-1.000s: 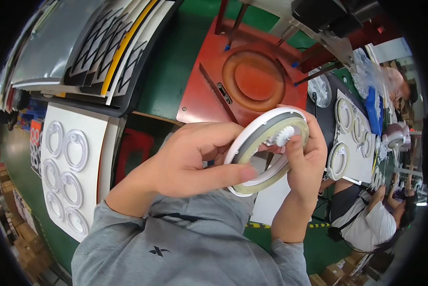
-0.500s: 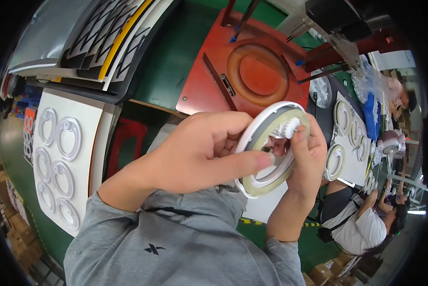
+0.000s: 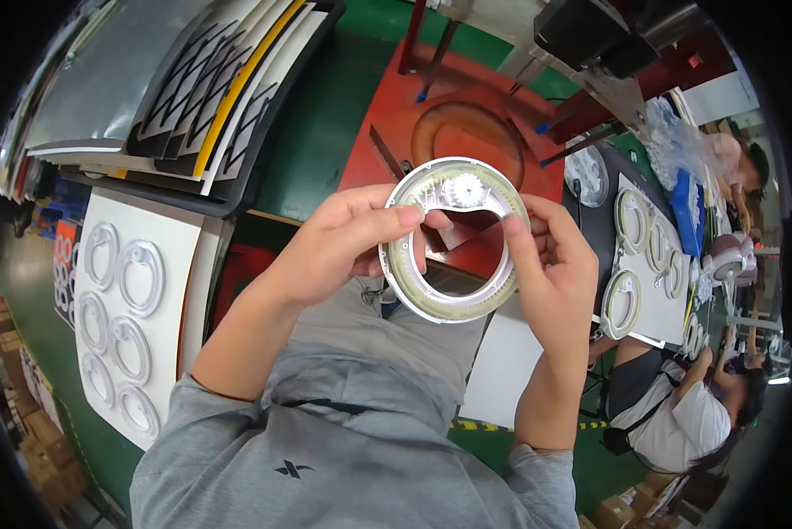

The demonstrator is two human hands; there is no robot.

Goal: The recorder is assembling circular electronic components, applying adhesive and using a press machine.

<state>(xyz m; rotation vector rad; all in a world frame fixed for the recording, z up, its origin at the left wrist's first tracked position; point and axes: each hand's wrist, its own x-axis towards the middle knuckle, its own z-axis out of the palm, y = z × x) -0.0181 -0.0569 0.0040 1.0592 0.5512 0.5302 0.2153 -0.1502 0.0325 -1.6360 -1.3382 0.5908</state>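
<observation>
Both my hands hold a white plastic ring housing (image 3: 449, 310) in front of my body. Its open face is turned toward me, and a pale yellowish ring runs round inside it. A small white gear (image 3: 466, 190) sits at the top of the housing. My left hand (image 3: 339, 234) grips the left rim, its thumb lying on the face and some fingertips showing through the opening. My right hand (image 3: 550, 264) closes on the right rim, thumb on the face and fingers behind. Beyond the housing is a red machine base (image 3: 374, 145) with a round orange-brown ring (image 3: 431, 132).
A white board (image 3: 162, 388) at left carries several clear-white rings (image 3: 140, 278). Behind it stands a black tray (image 3: 228, 198) of upright sheets. At right, similar rings (image 3: 623, 304) lie on a white sheet. Machine rods (image 3: 437, 62) rise at the back. Other people (image 3: 678, 414) work at right.
The ring housing has turned from a steep tilt to face me and moved slightly left and up. My left hand has shifted up its rim, and my right thumb has left the gear for the right rim.
</observation>
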